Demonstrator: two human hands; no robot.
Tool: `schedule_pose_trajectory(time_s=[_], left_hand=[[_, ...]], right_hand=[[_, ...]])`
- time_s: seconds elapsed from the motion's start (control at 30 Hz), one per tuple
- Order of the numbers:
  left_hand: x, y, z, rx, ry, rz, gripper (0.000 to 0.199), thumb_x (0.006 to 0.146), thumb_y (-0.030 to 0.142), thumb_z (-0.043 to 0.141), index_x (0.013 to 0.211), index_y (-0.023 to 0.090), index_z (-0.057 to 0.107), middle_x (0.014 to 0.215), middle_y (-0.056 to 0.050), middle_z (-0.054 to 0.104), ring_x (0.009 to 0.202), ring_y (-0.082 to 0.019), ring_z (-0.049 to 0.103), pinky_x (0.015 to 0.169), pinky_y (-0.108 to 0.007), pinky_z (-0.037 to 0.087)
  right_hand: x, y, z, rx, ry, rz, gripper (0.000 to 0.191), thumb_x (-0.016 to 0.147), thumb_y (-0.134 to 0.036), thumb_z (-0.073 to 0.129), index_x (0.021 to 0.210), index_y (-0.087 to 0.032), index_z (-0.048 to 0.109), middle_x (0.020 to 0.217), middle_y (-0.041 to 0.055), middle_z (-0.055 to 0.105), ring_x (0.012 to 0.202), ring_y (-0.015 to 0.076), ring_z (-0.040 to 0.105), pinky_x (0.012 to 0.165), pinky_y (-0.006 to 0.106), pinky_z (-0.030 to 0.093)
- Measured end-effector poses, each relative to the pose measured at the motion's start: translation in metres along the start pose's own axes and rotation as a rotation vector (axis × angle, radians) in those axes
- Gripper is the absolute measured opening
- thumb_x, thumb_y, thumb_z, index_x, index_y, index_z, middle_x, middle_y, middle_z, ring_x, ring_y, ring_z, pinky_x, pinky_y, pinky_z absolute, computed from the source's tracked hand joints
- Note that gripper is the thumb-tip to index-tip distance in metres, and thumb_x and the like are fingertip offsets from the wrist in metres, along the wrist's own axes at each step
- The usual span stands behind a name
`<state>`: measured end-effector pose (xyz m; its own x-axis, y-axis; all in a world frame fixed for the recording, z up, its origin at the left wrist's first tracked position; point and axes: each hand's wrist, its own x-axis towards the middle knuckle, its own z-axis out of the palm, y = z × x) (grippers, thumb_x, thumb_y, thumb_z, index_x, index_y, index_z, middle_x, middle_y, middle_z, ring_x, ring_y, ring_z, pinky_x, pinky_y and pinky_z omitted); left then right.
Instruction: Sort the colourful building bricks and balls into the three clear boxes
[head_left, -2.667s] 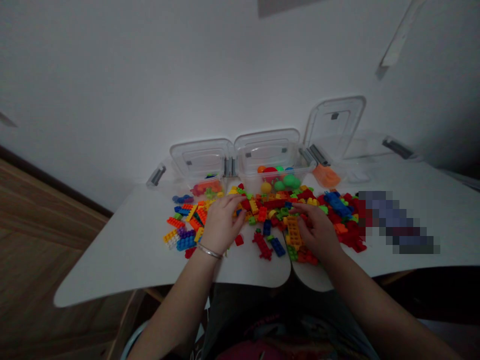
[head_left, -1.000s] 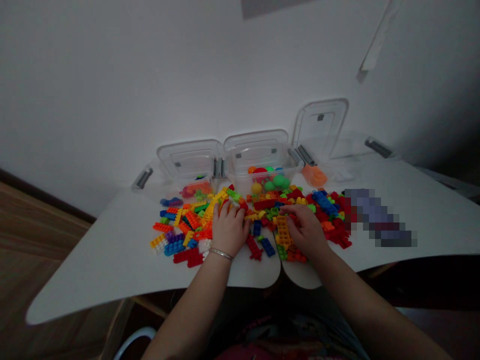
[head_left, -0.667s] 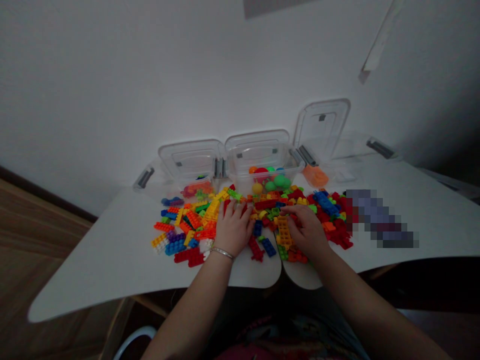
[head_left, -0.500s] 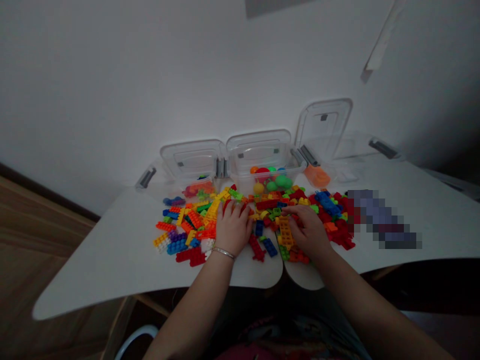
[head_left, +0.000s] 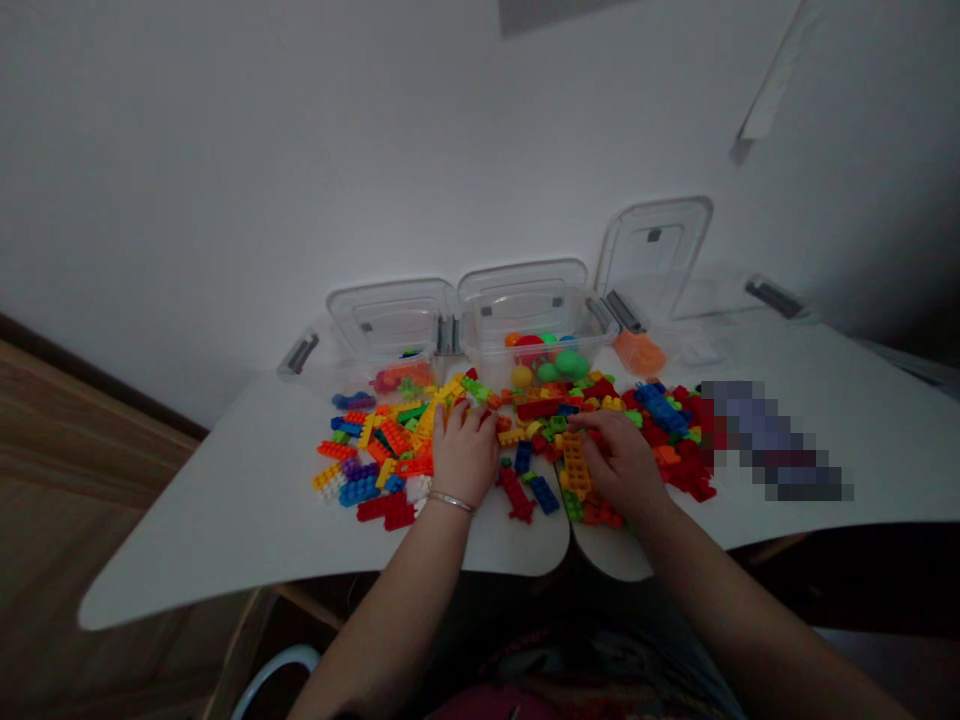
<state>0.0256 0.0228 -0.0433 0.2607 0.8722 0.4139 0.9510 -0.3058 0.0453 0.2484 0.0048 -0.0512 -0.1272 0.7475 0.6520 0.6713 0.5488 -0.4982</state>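
A loose heap of toy building bricks in many colours lies around both my hands. My left hand (head_left: 466,458) rests palm down on the heap, its fingers spread over a red piece that is mostly covered. My right hand (head_left: 624,462) is open to the right, index finger stretched out and thumb apart, beside a long yellow brick (head_left: 575,462). Whether its curled lower fingers touch anything is hidden. Between the hands lie a red brick (head_left: 515,493) and a dark blue brick (head_left: 544,494).
Behind the heap stand clear plastic boxes with raised lids; the middle box (head_left: 487,345) holds several coloured balls (head_left: 572,363). An orange piece (head_left: 640,353) lies in the right box. The white table (head_left: 225,520) has a gap at its front middle. A blurred-out object (head_left: 772,440) lies at right.
The left fingers have shifted slightly over the red piece, so less of it shows. My right hand is almost unmoved. The whole view has drifted a little.
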Motion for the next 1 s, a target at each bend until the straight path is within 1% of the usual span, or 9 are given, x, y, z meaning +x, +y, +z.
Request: schedule_pose_trajectory(time_s=[0.07,0.17,0.23,0.3,0.4,0.53,0.7,0.83,1.0], left_hand=[[0.0008,-0.0001,-0.0013,-0.026,0.007,-0.038,0.037,0.088,0.021,0.050,0.122,0.022,0.064,0.122,-0.008,0.068,0.121,-0.031,0.054,0.114,-0.060,0.026],[0.0021,-0.0010,-0.0027,-0.060,0.006,-0.104,0.051,0.082,0.018,0.053,0.133,0.015,0.055,0.124,-0.012,0.065,0.119,-0.029,0.055,0.112,-0.054,0.033],[0.0026,-0.0024,-0.0026,-0.078,-0.001,-0.111,0.057,0.078,0.015,0.054,0.135,0.012,0.053,0.124,-0.014,0.065,0.120,-0.029,0.054,0.109,-0.049,0.037],[0.0027,-0.0036,-0.0019,-0.087,-0.006,-0.102,0.058,0.076,0.013,0.054,0.134,0.010,0.053,0.124,-0.014,0.065,0.121,-0.030,0.053,0.106,-0.045,0.040],[0.0025,-0.0044,-0.0006,-0.070,-0.006,-0.076,0.051,0.078,0.013,0.055,0.129,0.013,0.058,0.125,-0.012,0.065,0.120,-0.031,0.052,0.103,-0.047,0.042],[0.0025,-0.0040,0.0009,-0.003,0.002,-0.022,0.038,0.085,0.013,0.052,0.120,0.021,0.065,0.122,-0.008,0.068,0.119,-0.034,0.053,0.099,-0.052,0.042],[0.0024,-0.0043,0.0030,0.063,0.013,-0.001,0.030,0.088,0.014,0.051,0.113,0.020,0.068,0.110,-0.012,0.071,0.115,-0.035,0.055,0.097,-0.055,0.041],[0.0030,-0.0051,0.0024,0.068,0.027,-0.018,0.024,0.088,0.015,0.053,0.105,0.021,0.069,0.103,-0.011,0.071,0.111,-0.033,0.057,0.100,-0.056,0.038],[0.0046,-0.0062,-0.0021,0.013,0.038,-0.078,0.017,0.087,0.020,0.056,0.098,0.022,0.069,0.098,-0.009,0.072,0.108,-0.029,0.059,0.105,-0.053,0.035]], right_hand=[[0.0000,0.0001,0.0001,-0.002,-0.003,0.000,0.021,0.087,-0.017,0.048,0.102,-0.022,0.062,0.097,0.0073,0.071,0.093,0.0237,0.064,0.084,0.042,0.051],[0.0003,-0.0007,-0.0003,-0.007,-0.008,-0.003,0.021,0.088,-0.017,0.047,0.103,-0.022,0.062,0.097,0.0073,0.071,0.093,0.0236,0.064,0.084,0.042,0.051],[0.0005,-0.0011,-0.0005,-0.008,-0.007,-0.006,0.021,0.088,-0.017,0.047,0.102,-0.022,0.062,0.097,0.0073,0.071,0.094,0.0237,0.064,0.085,0.042,0.051],[0.0003,-0.0010,-0.0005,-0.007,-0.008,-0.004,0.021,0.088,-0.017,0.047,0.102,-0.022,0.062,0.098,0.0071,0.071,0.094,0.0238,0.064,0.085,0.042,0.051],[-0.0003,-0.0003,-0.0003,-0.009,-0.010,0.004,0.021,0.088,-0.018,0.047,0.102,-0.023,0.062,0.098,0.0070,0.071,0.095,0.0241,0.064,0.085,0.042,0.051],[-0.0009,0.0001,-0.0005,-0.013,-0.012,-0.006,0.021,0.088,-0.018,0.047,0.102,-0.022,0.062,0.098,0.0069,0.070,0.095,0.0237,0.063,0.085,0.041,0.051],[-0.0003,-0.0006,-0.0008,0.012,-0.003,-0.016,0.020,0.087,-0.016,0.049,0.101,-0.022,0.062,0.097,0.0062,0.070,0.093,0.0225,0.063,0.085,0.040,0.050],[-0.0002,-0.0002,-0.0003,0.017,0.000,-0.010,0.020,0.087,-0.016,0.049,0.100,-0.022,0.062,0.096,0.0061,0.070,0.093,0.0227,0.063,0.086,0.041,0.050],[-0.0013,0.0014,0.0002,0.023,-0.006,-0.005,0.020,0.088,-0.017,0.049,0.101,-0.022,0.062,0.097,0.0066,0.070,0.095,0.0232,0.063,0.086,0.042,0.050]])
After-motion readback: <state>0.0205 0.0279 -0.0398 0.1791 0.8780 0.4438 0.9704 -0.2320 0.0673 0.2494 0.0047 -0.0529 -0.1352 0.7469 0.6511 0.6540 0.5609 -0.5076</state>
